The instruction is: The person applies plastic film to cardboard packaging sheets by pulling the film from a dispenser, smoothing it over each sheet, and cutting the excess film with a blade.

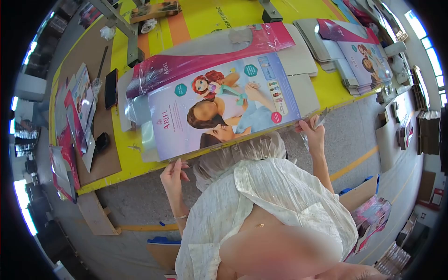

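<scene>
A flattened doll carton (168, 126) printed with ARIEL lies on the table in front of me, with a clear plastic window and a pink panel along its far side. My left hand (173, 176) is at the table's front edge, just below the carton's near left corner. Its fingers are bent together, and what they pinch, if anything, is too small to make out. By the near right corner, my right hand (312, 132) is closed on a crumpled piece of clear plastic film (321, 119).
The yellow table (105, 179) has metal posts (135, 51) at its far side. A stack of similar cartons (366, 67) lies right. On the left are a phone (111, 88), a black object (101, 142) and more printed cartons (81, 105). Cardboard (95, 214) stands below.
</scene>
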`<state>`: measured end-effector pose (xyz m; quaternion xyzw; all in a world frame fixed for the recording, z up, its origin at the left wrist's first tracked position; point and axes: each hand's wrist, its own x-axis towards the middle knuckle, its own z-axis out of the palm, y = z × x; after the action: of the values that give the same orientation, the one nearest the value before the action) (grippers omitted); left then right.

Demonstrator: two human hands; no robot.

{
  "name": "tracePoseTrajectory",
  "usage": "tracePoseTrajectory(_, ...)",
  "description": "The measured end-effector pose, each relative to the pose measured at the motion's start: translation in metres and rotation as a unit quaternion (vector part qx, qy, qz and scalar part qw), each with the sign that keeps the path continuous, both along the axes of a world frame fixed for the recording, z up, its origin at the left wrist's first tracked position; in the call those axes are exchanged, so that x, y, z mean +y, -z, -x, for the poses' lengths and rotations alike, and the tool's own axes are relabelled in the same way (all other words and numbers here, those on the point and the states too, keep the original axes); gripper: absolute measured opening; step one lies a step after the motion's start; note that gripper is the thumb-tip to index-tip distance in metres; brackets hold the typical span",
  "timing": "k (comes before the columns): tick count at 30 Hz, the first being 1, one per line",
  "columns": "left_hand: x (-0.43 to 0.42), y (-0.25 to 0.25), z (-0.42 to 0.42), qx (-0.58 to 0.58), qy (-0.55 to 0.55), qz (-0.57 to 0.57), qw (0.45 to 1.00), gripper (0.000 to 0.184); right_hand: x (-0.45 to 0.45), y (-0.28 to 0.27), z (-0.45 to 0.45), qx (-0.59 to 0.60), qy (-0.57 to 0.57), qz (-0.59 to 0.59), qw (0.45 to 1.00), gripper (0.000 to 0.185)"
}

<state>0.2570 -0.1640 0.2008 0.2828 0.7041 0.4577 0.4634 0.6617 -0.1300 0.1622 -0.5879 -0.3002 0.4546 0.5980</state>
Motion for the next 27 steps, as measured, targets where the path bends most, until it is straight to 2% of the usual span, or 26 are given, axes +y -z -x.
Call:
tracePoseTrajectory(4,-0.003,0.003,0.025,-0.043,0.118,-0.035,0.992,0.017,-0.001,-0.011,-0.007,-0.011,-0.068,-0.002,0.998,0.031)
tracePoseTrajectory(10,0.003,0.008,0.037,-0.09,0.18,-0.018,0.979,0.016,0.006,-0.035,-0.023,0.018,-0.136,0.033,0.99,0.03)
tracePoseTrajectory(12,0.004,0.013,0.04,-0.258,0.206,-0.108,0.938,0.017,0.012,-0.043,-0.031,0.094,-0.169,0.039,0.98,0.028)
tracePoseTrajectory(14,0.004,0.016,0.039,-0.417,0.225,-0.193,0.859,0.019,0.015,-0.048,-0.034,0.166,-0.198,0.052,0.965,0.027)
tracePoseTrajectory(15,0.005,0.011,0.033,-0.417,0.22,-0.194,0.86,0.019,0.017,-0.05,-0.031,0.166,-0.203,0.054,0.964,0.027)
tracePoseTrajectory(19,0.025,-0.042,-0.02,-0.451,-0.066,-0.13,0.881,0.029,0.031,-0.059,-0.003,0.29,0.016,0.092,0.952,0.022)
tracePoseTrajectory(21,0.015,-0.035,-0.035,-0.267,0.013,-0.255,0.929,0.049,0.027,-0.063,0.01,0.258,-0.019,0.047,0.965,0.02)
tracePoseTrajectory(22,0.017,-0.027,-0.037,-0.265,0.007,-0.256,0.93,0.049,0.02,-0.065,0.016,0.224,-0.05,0.004,0.973,0.019)
tracePoseTrajectory(23,0.022,-0.019,-0.037,0.15,0.219,-0.302,0.916,0.056,0.016,-0.066,0.021,0.191,-0.084,-0.04,0.977,0.017)
tracePoseTrajectory(24,0.028,-0.022,-0.042,0.351,0.334,-0.246,0.84,0.063,0.017,-0.066,0.027,0.18,-0.108,-0.06,0.976,0.016)
tracePoseTrajectory(25,0.035,-0.026,-0.047,0.526,0.423,-0.225,0.703,0.07,0.018,-0.067,0.032,0.17,-0.131,-0.081,0.973,0.015)
tracePoseTrajectory(27,0.04,-0.037,-0.044,0.521,0.455,-0.17,0.702,0.076,0.025,-0.067,0.033,0.158,-0.132,-0.019,0.978,0.013)
